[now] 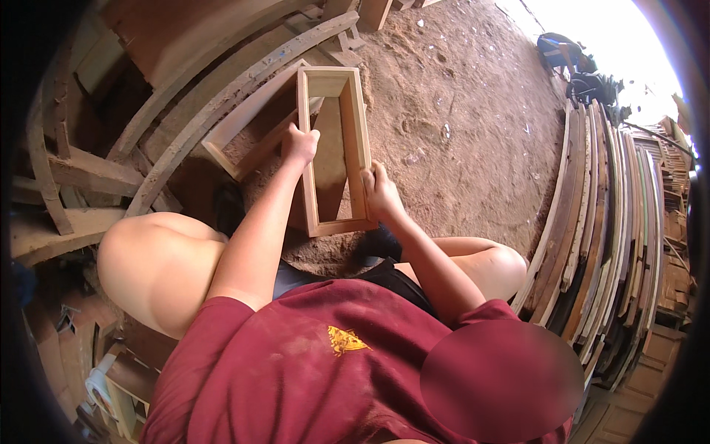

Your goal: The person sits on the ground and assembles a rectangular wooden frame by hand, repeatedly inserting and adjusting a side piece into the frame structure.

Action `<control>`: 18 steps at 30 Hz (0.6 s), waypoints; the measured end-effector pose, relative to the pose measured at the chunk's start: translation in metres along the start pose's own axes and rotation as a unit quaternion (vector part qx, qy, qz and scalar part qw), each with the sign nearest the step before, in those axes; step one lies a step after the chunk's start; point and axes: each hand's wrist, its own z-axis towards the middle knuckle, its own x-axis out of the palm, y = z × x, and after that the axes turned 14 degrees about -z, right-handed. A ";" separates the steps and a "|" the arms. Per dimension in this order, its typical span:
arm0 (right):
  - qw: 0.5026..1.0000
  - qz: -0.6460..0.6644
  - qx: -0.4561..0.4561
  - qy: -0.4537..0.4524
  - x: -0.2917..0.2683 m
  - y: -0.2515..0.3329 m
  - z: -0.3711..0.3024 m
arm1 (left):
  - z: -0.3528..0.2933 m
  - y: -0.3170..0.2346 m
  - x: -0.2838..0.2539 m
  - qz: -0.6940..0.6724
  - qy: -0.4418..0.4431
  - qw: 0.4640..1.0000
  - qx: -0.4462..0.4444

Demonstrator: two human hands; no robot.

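Observation:
A long rectangular frame of pale wood (357,133) is held up in front of me over the dusty ground. My left hand (299,144) is closed round its left long side, about mid-length. Lower down, my right hand (381,194) grips the right long side near the close corner, fingers curled over the rail. Through the frame's opening a flat wooden panel (331,148) shows, tilted; I cannot tell whether it touches the frame. Just left and behind, a second wooden frame (255,111) leans at a slant, partly hidden by the held frame and my left hand.
Curved wooden beams (244,81) arc along the left side, close to my left knee. Sawdust-strewn ground (451,111) stretches ahead and right. Stacked long planks (592,214) run down the far right. Dark objects (566,59) stand at the upper right, near bright daylight.

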 end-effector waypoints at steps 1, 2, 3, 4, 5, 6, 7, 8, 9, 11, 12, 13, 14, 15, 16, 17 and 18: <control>1.000 0.001 -0.018 0.006 -0.003 0.003 -0.017 | 0.000 0.001 0.001 0.001 0.002 1.000 -0.003; 1.000 -0.001 -0.030 0.000 0.004 -0.007 -0.030 | 0.001 0.002 0.001 0.003 0.003 1.000 -0.007; 0.999 -0.002 -0.041 -0.007 0.004 -0.007 -0.040 | 0.003 0.007 0.003 0.005 0.005 1.000 -0.009; 1.000 0.028 0.002 0.015 0.003 -0.007 -0.046 | 0.006 0.013 0.005 0.000 -0.001 1.000 0.000; 0.999 0.041 0.006 0.023 0.002 -0.006 -0.044 | 0.009 0.018 0.007 -0.004 -0.009 1.000 0.009; 0.998 0.055 0.013 0.029 0.001 -0.005 -0.040 | 0.010 0.019 0.008 -0.007 -0.013 1.000 0.019; 0.997 0.070 0.019 0.036 0.001 -0.005 -0.035 | 0.012 0.020 0.009 -0.007 -0.013 1.000 0.019; 0.998 0.057 0.013 0.015 0.004 -0.007 -0.023 | 0.014 0.021 0.009 -0.006 -0.014 1.000 0.018; 0.999 0.045 0.008 -0.009 0.009 -0.011 -0.008 | 0.015 0.020 0.008 -0.005 -0.013 1.000 0.020; 0.999 0.046 0.025 -0.004 0.004 0.001 0.019 | 0.011 0.019 0.004 0.008 -0.009 1.000 0.007; 0.998 0.043 0.020 -0.031 0.007 0.002 0.038 | 0.012 0.015 0.004 0.014 -0.006 1.000 0.005; 0.998 0.038 0.014 -0.055 0.007 0.007 0.055 | 0.016 0.019 0.004 0.012 -0.006 1.000 0.006; 0.998 0.037 0.012 -0.056 0.005 0.010 0.070 | 0.020 0.023 0.005 0.010 -0.007 1.000 0.007; 0.998 0.034 0.013 -0.054 0.004 0.011 0.083 | 0.019 0.020 0.004 0.007 -0.005 1.000 0.004; 0.998 0.032 0.014 -0.053 0.002 0.012 0.090 | 0.018 0.016 0.004 0.029 0.016 0.999 -0.012; 0.997 0.044 0.002 -0.070 0.006 0.005 0.090 | 0.015 0.011 0.007 0.025 0.021 0.999 -0.012; 0.994 0.058 -0.010 -0.088 0.017 -0.011 0.089 | 0.014 0.008 0.009 0.022 0.026 0.999 -0.011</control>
